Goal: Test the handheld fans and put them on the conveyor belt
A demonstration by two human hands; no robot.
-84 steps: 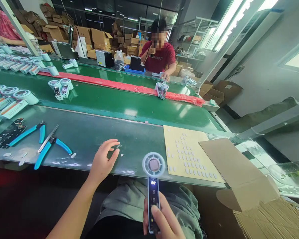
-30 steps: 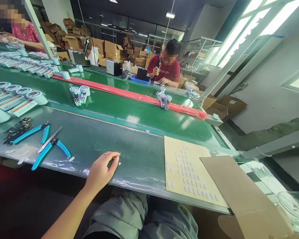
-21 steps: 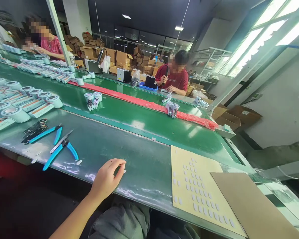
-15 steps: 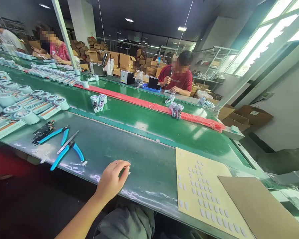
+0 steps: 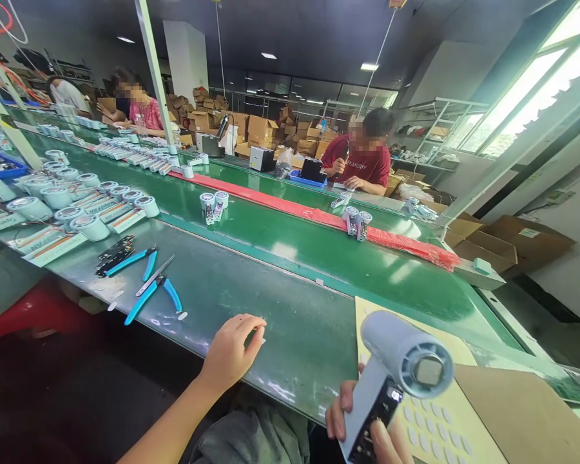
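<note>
Hands: left hand (image 5: 234, 348) at lower centre, resting by the worktop (image 5: 222, 277) edge, thumb and forefinger curled nearly together, and I cannot tell whether they pinch anything; right hand (image 5: 395, 448) at lower right, wrapped around the fan's handle.
Fan (image 5: 391, 345): one, pale blue, at lower right, raised in the right hand; barrel tilted, grille towards the lower right; handle front open on a dark board; display lit, digits blurred.
Just changed: right hand and fan have come into view at lower right; half a second ago neither showed. Work in hand appears to centre on the fan again, a judgement only.
Sheet (image 5: 461, 351): yellow, lower right, partly hidden behind the fan; carries rows of white ovals (image 5: 435, 409).
Card (image 5: 522, 399): brown, lower right corner, overlapping the sheet.
Tools: two blue-handled cutters (image 5: 147, 299) and tweezers (image 5: 157, 274), left of centre, beside black boards (image 5: 115, 256).
Stock: fan units (image 5: 87, 225) massed at left; two pairs stand on the green belt (image 5: 290, 225).
Against the earliest picture: fan was then upright, grille facing the camera, left of the sheet; left fingers stood wider apart. View has swung, bringing the blue tray (image 5: 12, 169) into the left edge.
</note>
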